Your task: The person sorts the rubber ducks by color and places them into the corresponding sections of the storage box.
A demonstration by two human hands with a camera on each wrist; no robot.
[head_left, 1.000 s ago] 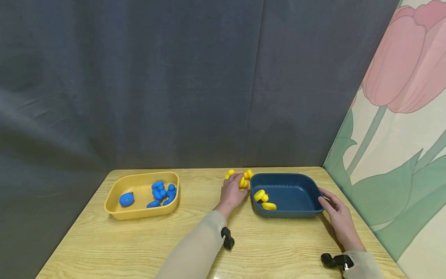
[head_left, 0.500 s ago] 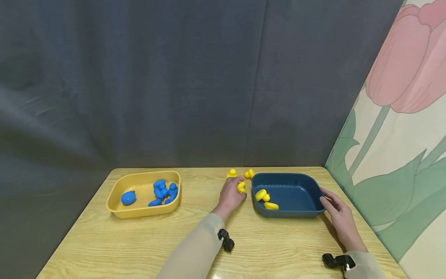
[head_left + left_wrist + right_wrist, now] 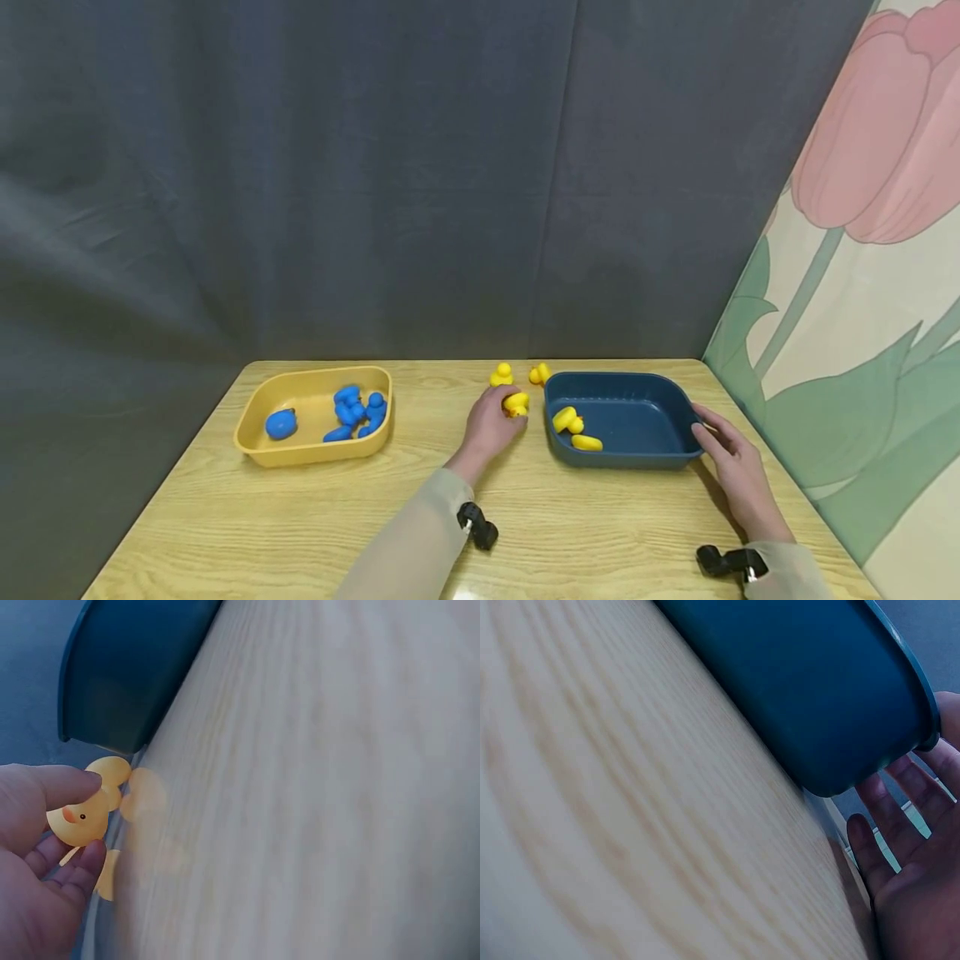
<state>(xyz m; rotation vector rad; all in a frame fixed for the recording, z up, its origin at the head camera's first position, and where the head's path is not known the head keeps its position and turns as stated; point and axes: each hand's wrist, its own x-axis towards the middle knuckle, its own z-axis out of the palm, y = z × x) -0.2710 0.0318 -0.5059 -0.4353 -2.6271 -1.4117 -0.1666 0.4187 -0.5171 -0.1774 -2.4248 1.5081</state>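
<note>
My left hand (image 3: 491,425) pinches a small yellow rubber duck (image 3: 516,404) between thumb and fingers, just left of the dark blue bin (image 3: 675,433). In the left wrist view the duck (image 3: 84,817) sits in the left hand's fingertips (image 3: 71,784) close to the bin's corner (image 3: 127,667). Two more yellow ducks (image 3: 501,374) (image 3: 537,373) stand on the table behind it. Two yellow ducks (image 3: 564,419) (image 3: 587,442) lie inside the blue bin. My right hand (image 3: 731,467) rests with straight fingers against the bin's right end; the right wrist view shows the fingers (image 3: 889,832) spread beside the bin (image 3: 810,682).
A yellow bin (image 3: 300,454) at the left holds several blue toys (image 3: 352,412). The wooden table (image 3: 262,525) ends at a dark curtain behind and a tulip-printed panel (image 3: 862,292) on the right.
My left hand has closed on one duck from the cluster and drawn it back toward me, away from the other two. The right hand stays at the bin.
</note>
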